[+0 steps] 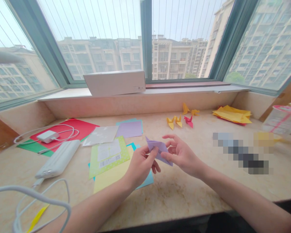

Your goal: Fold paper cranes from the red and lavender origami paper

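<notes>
Between my two hands, above the marble counter, is a folded piece of purple origami paper (163, 152). My left hand (145, 158) pinches its left side, with the thumb lying on top. On the right side, my right hand (180, 153) has its thumb against the paper and its index finger raised and curled near the top edge. Behind my hands stand several small folded paper cranes, among them a yellow crane (170, 123) and a red crane (188, 121). Yellow and blue paper sheets (111, 178) lie partly beneath my left forearm.
Left are a power bank (59, 158), a white charger (48, 136), red paper (87, 124) and looping white cable (67, 207). A green-patterned packet (109, 155) lies nearby. Yellow paper (232, 114) sits back right, beside a plastic cup (285, 119). A white box (115, 83) rests on the sill.
</notes>
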{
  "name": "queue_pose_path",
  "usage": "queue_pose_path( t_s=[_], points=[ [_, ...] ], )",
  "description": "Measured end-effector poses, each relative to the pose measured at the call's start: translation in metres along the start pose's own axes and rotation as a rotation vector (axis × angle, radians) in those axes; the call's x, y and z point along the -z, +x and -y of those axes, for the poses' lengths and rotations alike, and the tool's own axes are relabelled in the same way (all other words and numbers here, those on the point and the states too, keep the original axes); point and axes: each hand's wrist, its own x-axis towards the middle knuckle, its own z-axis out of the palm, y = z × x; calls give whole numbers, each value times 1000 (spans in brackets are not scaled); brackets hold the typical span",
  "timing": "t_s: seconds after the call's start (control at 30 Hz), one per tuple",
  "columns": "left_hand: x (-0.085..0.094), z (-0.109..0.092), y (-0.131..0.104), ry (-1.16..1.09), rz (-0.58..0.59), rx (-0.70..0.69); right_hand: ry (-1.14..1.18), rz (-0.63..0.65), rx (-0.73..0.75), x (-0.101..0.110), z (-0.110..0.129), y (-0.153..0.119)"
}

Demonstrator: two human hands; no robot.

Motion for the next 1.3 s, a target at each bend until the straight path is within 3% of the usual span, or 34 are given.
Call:
queue_pose_path(
  t_s=[0.3,0.47,0.57,0.67,0.9,1.13,1.3],
  points=[
    [3,-2,-1,-27,-62,-5,-477,-100,221,5,6,-3],
    [5,-6,0,-42,-131,-39,-524,-32,416,11,11,-3],
    [5,-8,0,-43,-162,-54,-517,9,451,16,10,-3],
    [5,-9,0,-28,-161,-62,-513,26,446,20,8,-3],
    [5,-10,1,-76,-142,-58,-290,-134,256,22,2,-3],
    [5,-11,-1,-113,-115,-55,0,-147,190,20,7,-3],
    [3,-11,-2,-137,-118,-49,-47,-110,183,23,14,-5]
  ],
)
